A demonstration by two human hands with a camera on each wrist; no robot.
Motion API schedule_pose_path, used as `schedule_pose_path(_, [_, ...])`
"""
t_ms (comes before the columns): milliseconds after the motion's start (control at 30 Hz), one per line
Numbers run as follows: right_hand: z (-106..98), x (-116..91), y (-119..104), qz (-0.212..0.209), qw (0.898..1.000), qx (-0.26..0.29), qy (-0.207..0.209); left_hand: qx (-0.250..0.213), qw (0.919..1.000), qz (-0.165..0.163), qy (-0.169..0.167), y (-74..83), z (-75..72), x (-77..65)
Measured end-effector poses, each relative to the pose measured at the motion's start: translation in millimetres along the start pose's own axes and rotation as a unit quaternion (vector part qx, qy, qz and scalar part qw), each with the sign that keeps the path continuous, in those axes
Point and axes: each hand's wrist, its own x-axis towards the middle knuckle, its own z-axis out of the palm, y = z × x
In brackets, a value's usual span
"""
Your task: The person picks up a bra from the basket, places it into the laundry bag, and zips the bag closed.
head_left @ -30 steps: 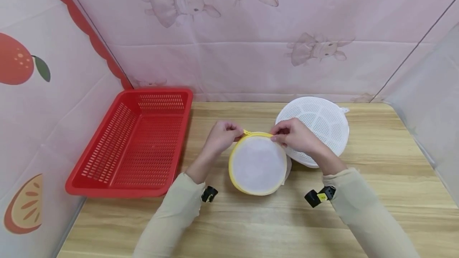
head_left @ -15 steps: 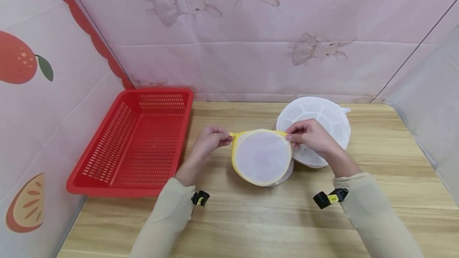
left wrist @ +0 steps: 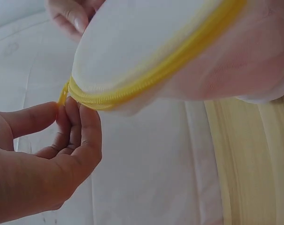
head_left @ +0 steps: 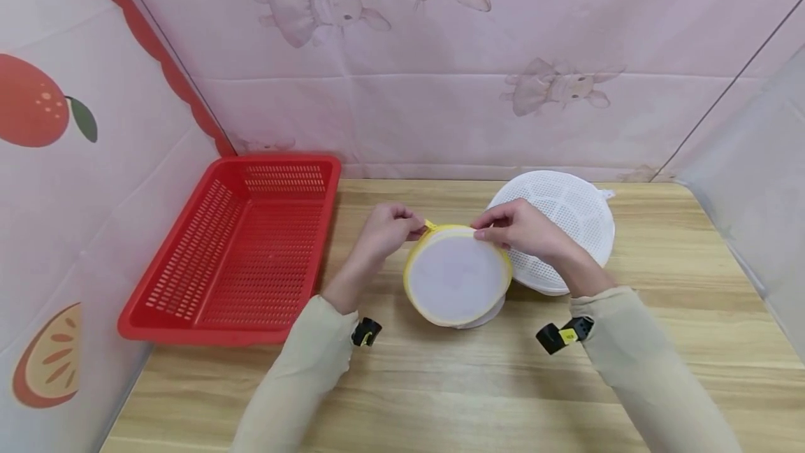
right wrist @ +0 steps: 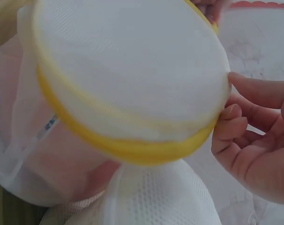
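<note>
A round white mesh laundry bag [head_left: 459,278] with a yellow zipper rim is held up over the table in the head view. My left hand [head_left: 391,231] pinches the yellow zipper pull [left wrist: 63,93] at the bag's far left edge. On the far right edge, my right hand [head_left: 518,229] pinches the rim between thumb and fingers. The right wrist view has the round top panel [right wrist: 132,61] standing a little apart from the yellow zipper band [right wrist: 146,152]. Pinkish colour shows through the sheer side [right wrist: 19,93]; what causes it is unclear.
Behind my right hand lies a larger white mesh bag [head_left: 566,208] with a small tab. A red slotted plastic basket [head_left: 270,250] stands at the left of the wooden table [head_left: 453,397]. Printed cloth walls [head_left: 428,124] border the back and sides.
My hands first spread apart along the rim, the left one going left with the zipper pull. Since then both have come back together, and the rim between them has slackened.
</note>
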Motion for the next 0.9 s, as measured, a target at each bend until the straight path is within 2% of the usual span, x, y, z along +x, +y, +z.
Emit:
schedule_pose_path(133, [6, 3, -3, -0.013, 1.0, -0.027, 0.002, 0.022, 0.9997, 0.007, 0.007, 2.6, 5.2, -0.9])
schedule_pose_path(233, [8, 2, -1, -0.015, 0.999, -0.028, 0.012, 0.02, 0.9997, -0.006, 0.009, 0.6, 5.8, 0.1])
schedule_pose_path(367, [5, -2, 1, 0.0, 1.0, -0.006, 0.026, 0.004, 0.9997, -0.023, 0.012, -4.5, 2.1, 2.5])
schedule_pose_path(533, [-9, -11, 4, 0.028, 0.998, 0.036, 0.036, -0.021, 0.999, -0.027, 0.028, -13.9, -11.9, 3.9])
schedule_pose_path(733, [-17, -13, 12, 0.033, 0.998, 0.057, 0.014, -0.031, 0.9983, -0.043, 0.023, -19.7, -22.2, 4.3])
schedule_pose_path(900, [-14, -8, 10, 0.019, 1.0, 0.018, -0.004, -0.023, 0.9986, -0.04, 0.023, -16.2, -21.7, 4.8])
